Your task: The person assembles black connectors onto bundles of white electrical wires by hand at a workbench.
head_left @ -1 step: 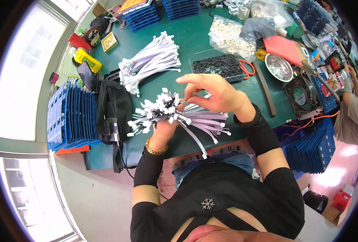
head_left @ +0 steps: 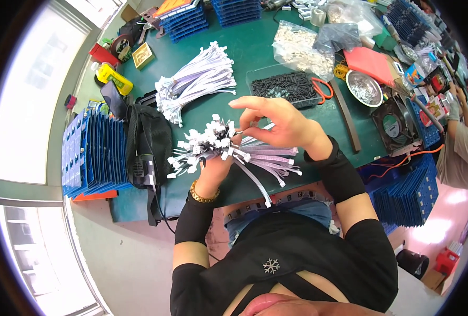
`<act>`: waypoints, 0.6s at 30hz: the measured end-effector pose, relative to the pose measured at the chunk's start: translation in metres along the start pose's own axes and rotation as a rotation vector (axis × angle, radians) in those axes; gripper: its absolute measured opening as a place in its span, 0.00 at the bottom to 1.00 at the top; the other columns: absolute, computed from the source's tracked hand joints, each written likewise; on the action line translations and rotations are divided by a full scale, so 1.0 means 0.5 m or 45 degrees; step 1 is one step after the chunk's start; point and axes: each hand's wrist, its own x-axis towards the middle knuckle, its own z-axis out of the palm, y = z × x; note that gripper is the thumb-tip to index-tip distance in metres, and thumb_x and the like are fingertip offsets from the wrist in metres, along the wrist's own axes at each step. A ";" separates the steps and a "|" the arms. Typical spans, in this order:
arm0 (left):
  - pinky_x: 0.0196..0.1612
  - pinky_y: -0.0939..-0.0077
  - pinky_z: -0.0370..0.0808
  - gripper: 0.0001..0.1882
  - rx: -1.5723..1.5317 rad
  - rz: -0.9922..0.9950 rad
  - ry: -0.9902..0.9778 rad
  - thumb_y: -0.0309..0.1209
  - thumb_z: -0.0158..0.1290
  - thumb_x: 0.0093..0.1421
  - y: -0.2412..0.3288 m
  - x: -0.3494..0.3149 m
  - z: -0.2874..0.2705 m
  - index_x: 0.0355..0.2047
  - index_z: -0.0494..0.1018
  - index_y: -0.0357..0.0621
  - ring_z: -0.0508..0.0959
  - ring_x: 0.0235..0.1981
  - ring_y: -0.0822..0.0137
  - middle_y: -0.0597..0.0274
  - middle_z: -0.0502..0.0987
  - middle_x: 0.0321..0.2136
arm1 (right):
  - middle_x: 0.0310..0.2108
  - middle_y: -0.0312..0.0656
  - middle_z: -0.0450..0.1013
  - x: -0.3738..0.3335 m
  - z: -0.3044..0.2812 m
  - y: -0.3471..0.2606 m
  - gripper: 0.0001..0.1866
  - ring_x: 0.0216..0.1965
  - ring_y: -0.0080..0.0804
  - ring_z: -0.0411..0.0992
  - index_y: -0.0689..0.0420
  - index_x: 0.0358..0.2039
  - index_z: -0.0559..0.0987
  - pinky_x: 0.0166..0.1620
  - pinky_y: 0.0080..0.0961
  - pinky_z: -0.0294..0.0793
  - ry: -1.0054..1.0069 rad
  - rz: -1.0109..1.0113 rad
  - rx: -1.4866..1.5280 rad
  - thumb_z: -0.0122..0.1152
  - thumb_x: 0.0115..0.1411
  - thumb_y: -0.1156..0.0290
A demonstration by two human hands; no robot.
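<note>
Head view, centre of the frame: your left hand (head_left: 215,171) is wrapped around the white cable bundle (head_left: 271,156), its fingers largely hidden beneath the connectors (head_left: 206,141). Your right hand (head_left: 281,124) curls just above, thumb and finger nearly meeting; whether they pinch anything is unclear. Ideally, steady the bundle and separate leads singly, without tugging.
</note>
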 end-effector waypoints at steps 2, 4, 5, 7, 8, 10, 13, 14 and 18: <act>0.26 0.84 0.65 0.08 -0.071 -0.058 0.097 0.18 0.49 0.54 -0.024 -0.005 0.012 0.35 0.70 0.38 0.68 0.24 0.78 0.69 0.71 0.24 | 0.26 0.39 0.73 -0.001 0.008 0.004 0.35 0.29 0.27 0.72 0.58 0.55 0.61 0.31 0.21 0.70 -0.048 -0.002 -0.026 0.59 0.45 0.86; 0.28 0.86 0.66 0.10 0.181 0.111 0.046 0.17 0.47 0.54 -0.028 -0.002 0.005 0.37 0.68 0.39 0.69 0.27 0.78 0.69 0.71 0.28 | 0.28 0.38 0.73 -0.005 0.022 0.002 0.34 0.29 0.24 0.72 0.59 0.56 0.60 0.33 0.18 0.70 0.012 0.110 0.064 0.59 0.47 0.85; 0.28 0.86 0.65 0.11 -0.089 -0.063 0.070 0.16 0.46 0.54 -0.027 -0.005 0.005 0.39 0.67 0.39 0.69 0.27 0.79 0.68 0.71 0.29 | 0.29 0.38 0.73 -0.005 0.024 0.001 0.35 0.30 0.21 0.71 0.59 0.58 0.58 0.34 0.16 0.69 0.020 0.161 0.104 0.57 0.49 0.85; 0.28 0.87 0.65 0.18 -0.428 -0.211 0.101 0.16 0.47 0.53 -0.027 0.003 0.007 0.45 0.63 0.41 0.68 0.28 0.80 0.68 0.70 0.30 | 0.29 0.39 0.74 -0.006 0.029 0.005 0.36 0.30 0.23 0.73 0.59 0.58 0.57 0.35 0.18 0.71 0.069 0.257 0.294 0.57 0.49 0.84; 0.28 0.87 0.65 0.18 -0.428 -0.208 0.101 0.16 0.47 0.53 -0.023 0.003 0.008 0.45 0.63 0.41 0.68 0.28 0.80 0.68 0.70 0.30 | 0.28 0.40 0.74 -0.009 0.031 0.009 0.37 0.30 0.25 0.74 0.59 0.59 0.55 0.35 0.20 0.73 0.120 0.354 0.486 0.58 0.49 0.83; 0.27 0.88 0.65 0.22 -0.530 -0.251 0.073 0.16 0.47 0.53 -0.013 0.005 0.012 0.49 0.59 0.42 0.66 0.27 0.81 0.69 0.68 0.30 | 0.29 0.40 0.74 -0.012 0.030 0.020 0.37 0.30 0.22 0.73 0.61 0.60 0.54 0.37 0.19 0.72 0.134 0.355 0.535 0.57 0.50 0.84; 0.33 0.84 0.72 0.24 -0.384 -0.067 0.093 0.17 0.51 0.52 -0.013 0.012 0.015 0.49 0.58 0.43 0.72 0.35 0.76 0.63 0.67 0.37 | 0.29 0.39 0.73 -0.011 0.019 0.029 0.33 0.31 0.21 0.71 0.60 0.58 0.60 0.37 0.19 0.71 0.093 0.371 0.460 0.57 0.50 0.84; 0.34 0.84 0.72 0.25 -0.312 -0.022 0.127 0.17 0.51 0.52 -0.005 0.013 0.016 0.49 0.58 0.43 0.72 0.35 0.76 0.63 0.66 0.38 | 0.28 0.39 0.74 -0.008 0.015 0.031 0.31 0.30 0.22 0.72 0.59 0.56 0.64 0.36 0.19 0.72 0.037 0.261 0.315 0.58 0.49 0.84; 0.38 0.82 0.71 0.27 -0.246 0.083 0.168 0.17 0.53 0.50 -0.004 0.015 0.022 0.50 0.58 0.43 0.71 0.37 0.75 0.61 0.66 0.40 | 0.25 0.40 0.74 -0.005 0.013 0.033 0.27 0.27 0.27 0.74 0.55 0.51 0.72 0.34 0.21 0.73 -0.007 0.111 -0.010 0.60 0.47 0.81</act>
